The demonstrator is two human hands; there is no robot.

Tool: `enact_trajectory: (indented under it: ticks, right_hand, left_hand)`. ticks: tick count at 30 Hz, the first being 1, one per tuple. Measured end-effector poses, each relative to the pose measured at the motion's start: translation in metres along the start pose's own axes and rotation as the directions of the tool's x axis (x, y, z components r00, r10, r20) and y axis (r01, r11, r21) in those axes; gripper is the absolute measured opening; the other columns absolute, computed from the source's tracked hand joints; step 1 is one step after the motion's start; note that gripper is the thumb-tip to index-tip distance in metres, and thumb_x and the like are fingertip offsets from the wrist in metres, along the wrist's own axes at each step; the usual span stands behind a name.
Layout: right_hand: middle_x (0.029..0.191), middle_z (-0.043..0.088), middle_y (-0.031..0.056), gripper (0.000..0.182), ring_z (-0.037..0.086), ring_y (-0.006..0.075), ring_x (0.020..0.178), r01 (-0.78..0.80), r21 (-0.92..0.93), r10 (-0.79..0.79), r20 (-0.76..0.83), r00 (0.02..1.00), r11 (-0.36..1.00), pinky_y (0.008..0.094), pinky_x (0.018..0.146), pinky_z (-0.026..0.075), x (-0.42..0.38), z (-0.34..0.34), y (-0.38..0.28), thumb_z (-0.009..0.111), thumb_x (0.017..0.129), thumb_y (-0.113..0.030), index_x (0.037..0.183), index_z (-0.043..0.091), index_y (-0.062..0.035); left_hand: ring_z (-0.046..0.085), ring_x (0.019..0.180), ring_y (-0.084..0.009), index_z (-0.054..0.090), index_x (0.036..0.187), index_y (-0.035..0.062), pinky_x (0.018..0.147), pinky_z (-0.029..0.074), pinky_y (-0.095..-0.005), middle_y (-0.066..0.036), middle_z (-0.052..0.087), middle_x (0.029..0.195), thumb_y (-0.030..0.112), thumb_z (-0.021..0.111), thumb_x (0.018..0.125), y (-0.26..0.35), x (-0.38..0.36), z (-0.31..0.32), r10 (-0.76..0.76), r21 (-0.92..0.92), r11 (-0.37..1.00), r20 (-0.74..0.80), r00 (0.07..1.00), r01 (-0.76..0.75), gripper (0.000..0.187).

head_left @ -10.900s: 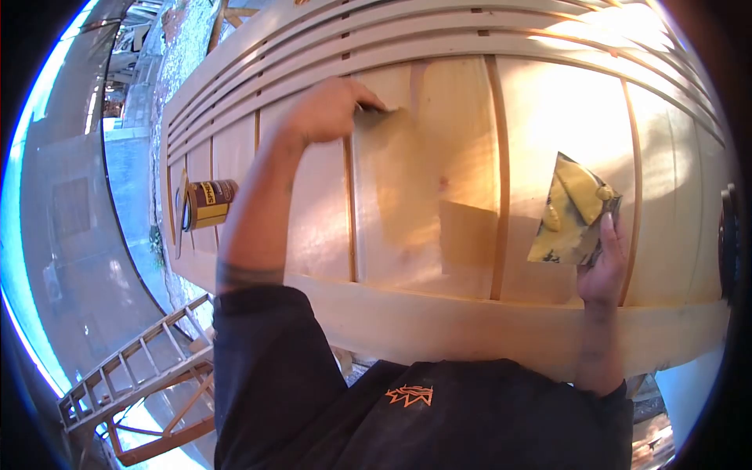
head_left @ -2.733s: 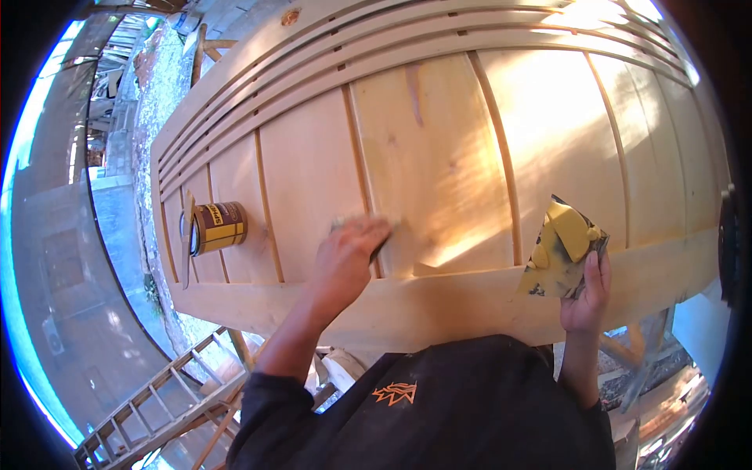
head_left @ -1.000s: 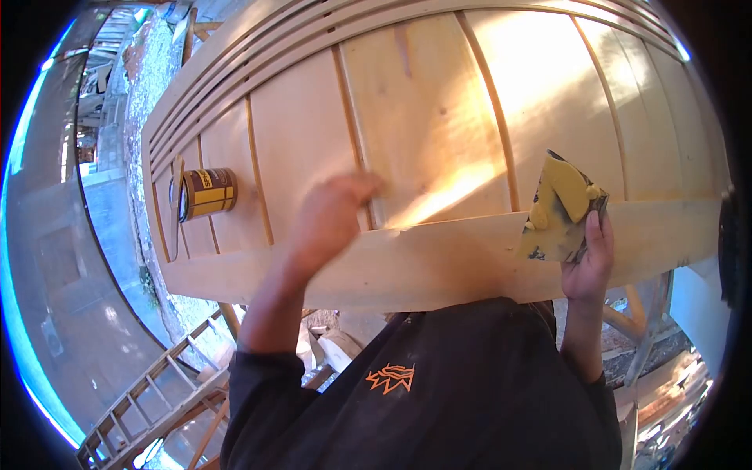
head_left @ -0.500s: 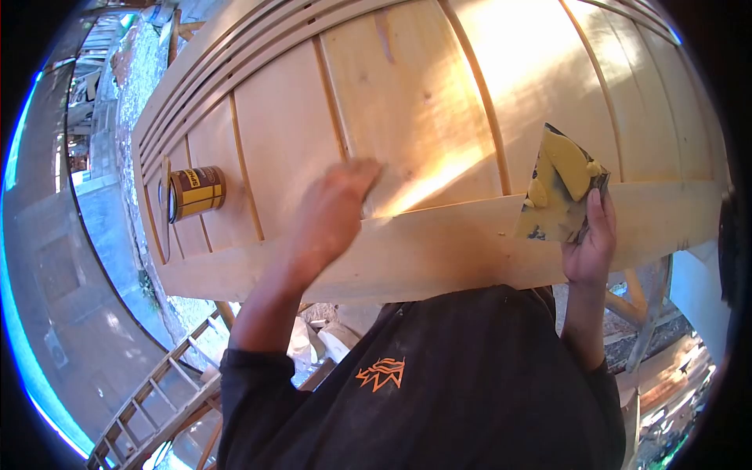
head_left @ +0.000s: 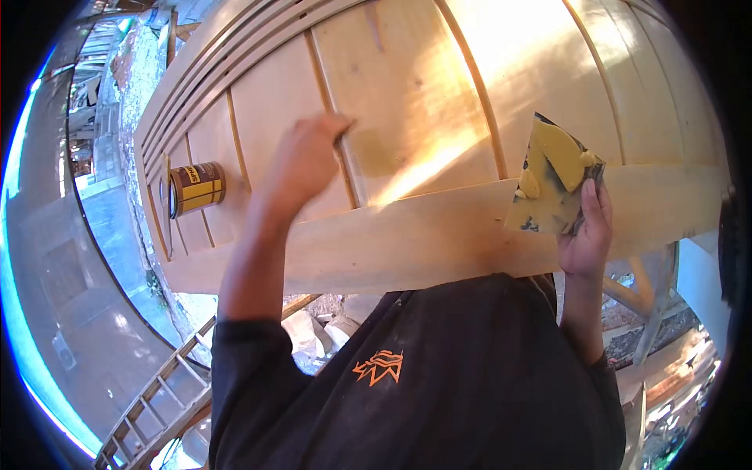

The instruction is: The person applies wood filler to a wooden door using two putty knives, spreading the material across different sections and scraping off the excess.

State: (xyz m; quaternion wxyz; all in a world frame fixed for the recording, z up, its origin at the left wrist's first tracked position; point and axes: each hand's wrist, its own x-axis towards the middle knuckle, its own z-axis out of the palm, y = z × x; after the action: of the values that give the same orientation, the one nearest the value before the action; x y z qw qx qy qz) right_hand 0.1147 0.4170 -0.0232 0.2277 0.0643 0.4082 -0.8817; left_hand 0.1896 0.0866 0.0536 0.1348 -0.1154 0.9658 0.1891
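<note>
Here's the head view, and the left hand is out over the wooden panel, blurred at the edges, fingers curled tight. A thin dark tool shows as just a sliver under those fingers, so the grip there is closed on it, though most of its shape is hidden. Whether its edge touches the wood, I cannot tell. That hand is right at a groove between two boards, and just to its right sits a darker smeared patch.

Across to the right hand, and this grip is firm: thumb and fingers pinch the lower corner of a flat sheet, tilted up above the panel's near edge. Yellow paste is heaped on it, one thick slab with smaller lumps around.

Over on the left end of the panel there's a brown and yellow can, its rim facing the left of the view, with a narrow strip across it. Slats run along the far side. Below, a ladder slants beside the dark shirt with its orange emblem.
</note>
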Motion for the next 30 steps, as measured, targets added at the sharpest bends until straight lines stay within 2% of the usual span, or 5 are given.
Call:
enact_trajectory:
  ticks: [11,17,23,27,30]
  right_hand:
    - [0.125,0.053,0.0124,0.038,0.053,0.022,0.115,0.014,0.003,-0.014,0.035,0.999,1.0,0.0361,0.097,0.044,-0.006,0.002,0.001,0.041,0.098,-0.017,0.13,0.04,0.0024]
    - [0.123,0.054,0.0125,0.037,0.055,0.0209,0.112,0.005,-0.022,-0.004,0.034,0.999,1.0,0.0354,0.097,0.045,-0.007,0.006,0.002,0.042,0.098,-0.017,0.129,0.043,0.0032]
    - [0.117,0.057,0.0114,0.033,0.057,0.0185,0.107,-0.032,0.098,0.029,0.034,0.999,0.995,0.0311,0.092,0.047,-0.012,0.03,-0.003,0.041,0.098,-0.017,0.125,0.045,0.0024]
    - [0.122,0.054,0.0134,0.035,0.055,0.0201,0.112,-0.08,0.209,0.065,0.078,0.995,0.975,0.0325,0.095,0.046,-0.017,0.045,-0.009,0.038,0.099,-0.018,0.128,0.041,0.0022]
    - [0.124,0.052,0.014,0.037,0.054,0.0207,0.114,-0.094,0.239,0.069,0.109,0.992,0.967,0.0335,0.096,0.045,-0.018,0.057,-0.014,0.036,0.1,-0.018,0.13,0.038,0.0019]
  left_hand:
    - [0.061,0.096,-0.0342,0.064,0.104,0.0003,0.086,0.047,-0.0374,-0.018,0.065,0.103,-0.011,0.049,0.065,0.038,-0.039,0.023,0.099,-0.15,0.987,0.291,0.951,-0.057,0.044]
    - [0.06,0.098,-0.0365,0.064,0.105,-0.0005,0.087,0.046,-0.0378,-0.02,0.064,0.103,-0.009,0.047,0.069,0.004,0.002,0.018,-0.011,-0.054,0.998,-0.021,1.0,0.01,0.04]
    - [0.06,0.102,-0.0346,0.061,0.111,0.0006,0.087,0.047,-0.0365,-0.019,0.061,0.111,-0.011,0.052,0.07,0.071,-0.042,0.01,0.281,-0.246,0.936,0.094,0.955,-0.251,0.044]
    - [0.053,0.115,-0.0322,0.061,0.116,0.0019,0.096,0.045,-0.0374,-0.018,0.057,0.119,-0.016,0.052,0.07,0.118,-0.065,-0.009,0.337,-0.259,0.857,-0.372,0.865,-0.445,0.05]
    - [0.049,0.116,-0.0379,0.058,0.119,0.005,0.099,0.043,-0.0451,-0.019,0.049,0.124,-0.014,0.059,0.069,0.123,-0.072,0.029,0.595,-0.141,0.635,-0.539,0.597,-0.76,0.054]
